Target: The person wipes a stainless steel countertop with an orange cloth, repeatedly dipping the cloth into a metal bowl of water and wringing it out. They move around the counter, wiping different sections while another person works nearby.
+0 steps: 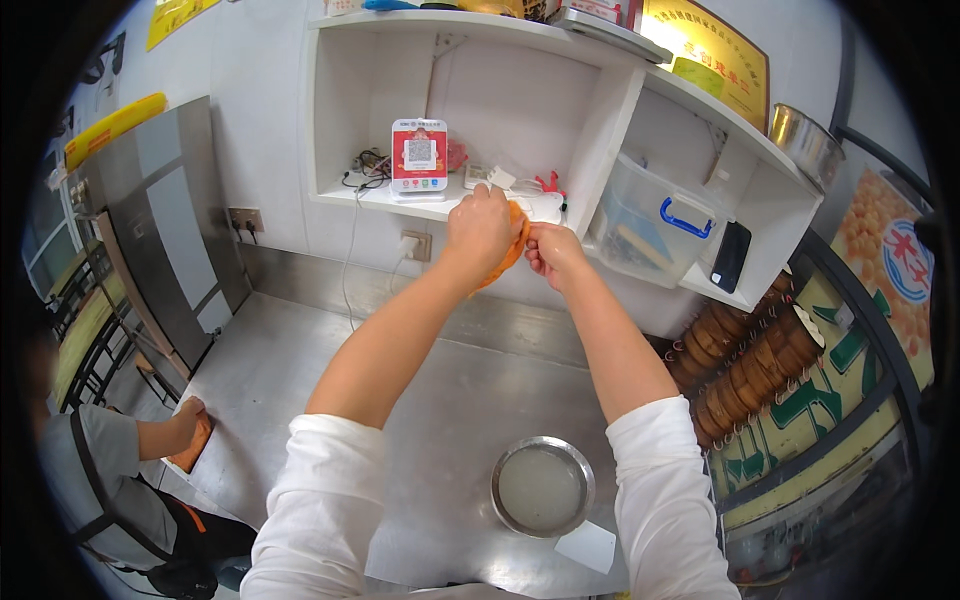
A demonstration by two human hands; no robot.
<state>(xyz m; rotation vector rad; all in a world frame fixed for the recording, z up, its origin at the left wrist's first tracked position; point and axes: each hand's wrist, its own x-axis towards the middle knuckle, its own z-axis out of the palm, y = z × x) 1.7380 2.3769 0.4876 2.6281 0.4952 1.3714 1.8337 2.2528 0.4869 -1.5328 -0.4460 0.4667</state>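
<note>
An orange cloth [514, 251] is bunched between my hands, up at the front edge of the white wall shelf. My left hand [478, 229] is closed around its upper part. Beside it, my right hand [555, 253] grips the cloth's right edge between thumb and fingers. Part of the cloth is hidden behind my left hand and forearm. Below, on the stainless steel table [442, 420], a metal bowl [501, 517] holds cloudy, whitish liquid. A flat white scraper-like sheet [589, 547] lies against the bowl's lower right side.
The white shelf [352, 199] carries a payment-code stand [419, 169], cables [373, 166], a clear plastic box [637, 225] and a black phone [730, 256]. Stacked bamboo steamers [757, 367] stand at right. At left, another person's hand [191, 420] rests on an orange-brown item [195, 448] at the table edge.
</note>
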